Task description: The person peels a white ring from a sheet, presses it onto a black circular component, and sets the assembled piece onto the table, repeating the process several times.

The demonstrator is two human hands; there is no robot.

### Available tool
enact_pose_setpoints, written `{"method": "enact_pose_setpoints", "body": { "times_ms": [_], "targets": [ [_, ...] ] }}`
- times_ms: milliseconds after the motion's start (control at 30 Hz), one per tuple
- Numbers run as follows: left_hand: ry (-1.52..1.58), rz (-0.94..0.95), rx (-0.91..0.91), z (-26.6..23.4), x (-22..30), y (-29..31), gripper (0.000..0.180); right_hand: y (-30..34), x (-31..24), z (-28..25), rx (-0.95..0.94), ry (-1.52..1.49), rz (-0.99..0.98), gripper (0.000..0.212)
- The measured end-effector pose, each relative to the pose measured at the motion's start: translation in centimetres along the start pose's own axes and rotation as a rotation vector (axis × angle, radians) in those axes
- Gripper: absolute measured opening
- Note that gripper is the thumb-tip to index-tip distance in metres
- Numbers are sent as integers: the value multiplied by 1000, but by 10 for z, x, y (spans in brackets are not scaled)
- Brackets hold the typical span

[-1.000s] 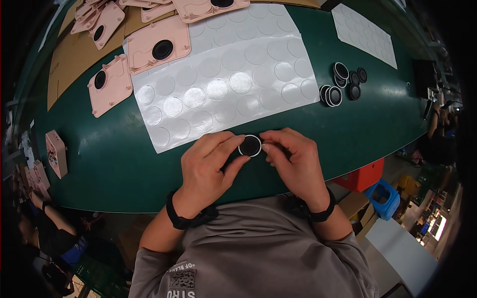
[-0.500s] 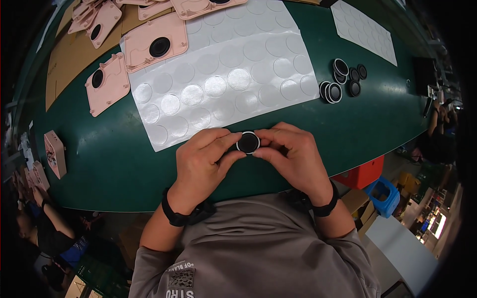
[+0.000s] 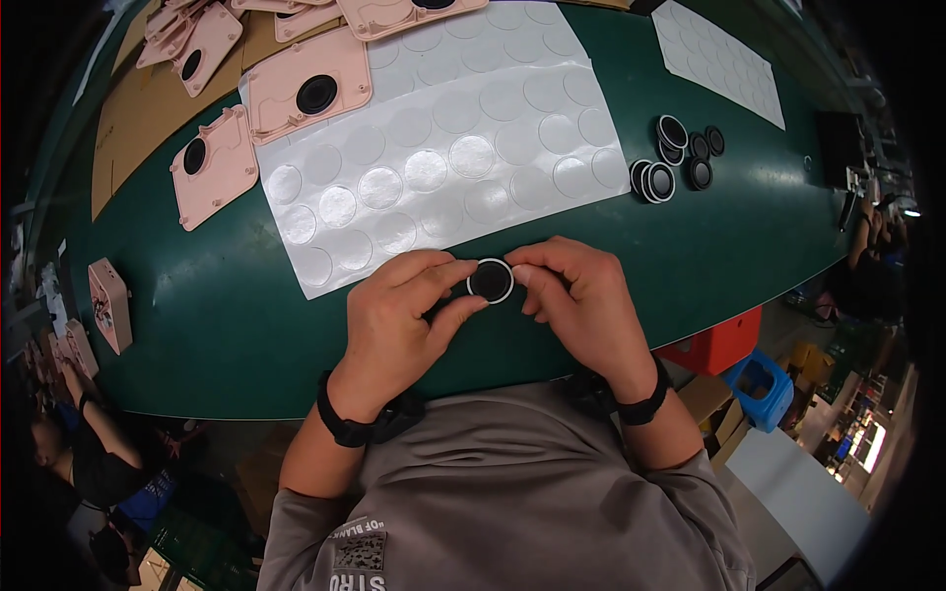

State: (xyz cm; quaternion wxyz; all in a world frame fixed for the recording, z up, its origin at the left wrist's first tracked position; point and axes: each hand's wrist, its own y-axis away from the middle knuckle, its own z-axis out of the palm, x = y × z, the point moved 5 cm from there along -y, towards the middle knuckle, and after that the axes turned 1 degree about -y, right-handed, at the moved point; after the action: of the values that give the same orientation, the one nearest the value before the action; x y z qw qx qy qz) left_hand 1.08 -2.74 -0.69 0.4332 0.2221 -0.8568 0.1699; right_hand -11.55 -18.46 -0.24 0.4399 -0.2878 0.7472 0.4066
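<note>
A small black disc with a white rim is pinched between the fingertips of both hands, just above the near edge of the green table. My left hand grips it from the left and my right hand from the right. Right behind the hands lies a white backing sheet of round clear stickers, some of its circles peeled off.
A cluster of black white-rimmed discs sits to the right on the table. Pink square plates with black centres lie at the back left over brown cardboard. Another sticker sheet is far right. A red bin and blue bin stand below the table.
Both hands and the disc stay at the table's near edge; the fingers have shifted slightly around the disc's rim.
</note>
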Motion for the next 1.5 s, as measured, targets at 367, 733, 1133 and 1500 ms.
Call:
{"method": "enact_pose_setpoints", "body": {
  "times_ms": [367,733,1133,1500],
  "targets": [
    [-69,85,79,3,2,3,48,28,-23,20,294,513,-483,27],
    [-67,51,101,4,3,3,46,23,-23,18,285,553,-615,26],
    [-56,62,98,3,6,2,44,18,-17,12,174,458,-635,22],
    [-101,71,87,2,8,1,40,-8,18,-125,567,-168,-178,8]
  ]
}}
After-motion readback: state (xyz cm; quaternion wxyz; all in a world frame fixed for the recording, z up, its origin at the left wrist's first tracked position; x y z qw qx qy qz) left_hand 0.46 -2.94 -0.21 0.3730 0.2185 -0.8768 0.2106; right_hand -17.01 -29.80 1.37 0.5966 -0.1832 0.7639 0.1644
